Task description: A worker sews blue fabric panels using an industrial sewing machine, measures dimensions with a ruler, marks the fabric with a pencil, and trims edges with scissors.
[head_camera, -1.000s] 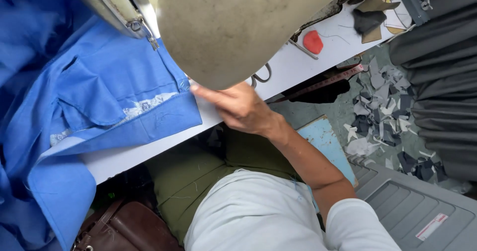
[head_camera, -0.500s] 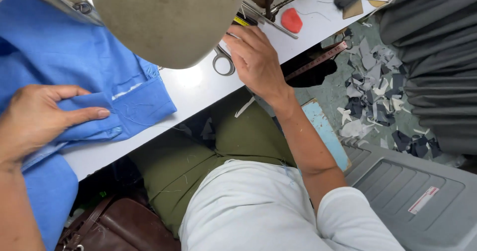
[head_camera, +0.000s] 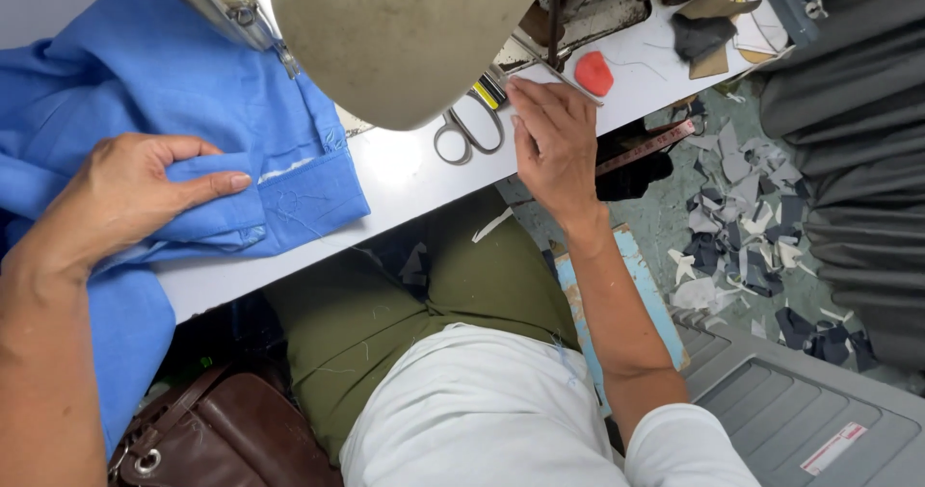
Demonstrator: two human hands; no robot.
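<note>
Two hands rest on the white table [head_camera: 414, 174]. We see the left hand [head_camera: 135, 193] lying flat with loose fingers on the blue shirt [head_camera: 193, 92], grasping nothing; the creased shirt is spread at the left under the sewing machine [head_camera: 395, 34]. Our right hand [head_camera: 554, 145] lies open, fingertips near the scissors [head_camera: 467, 126] and red chalk [head_camera: 594, 73].

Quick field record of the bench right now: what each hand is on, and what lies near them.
left hand: flat on the blue garment, fingers pressing a folded edge
right hand: resting on the white table, holding nothing visible
scissors: on the table, just left of the right hand
red chalk piece: beyond the right hand
sewing machine: above the table
fabric scraps: on the floor
brown bag: under the table
</note>
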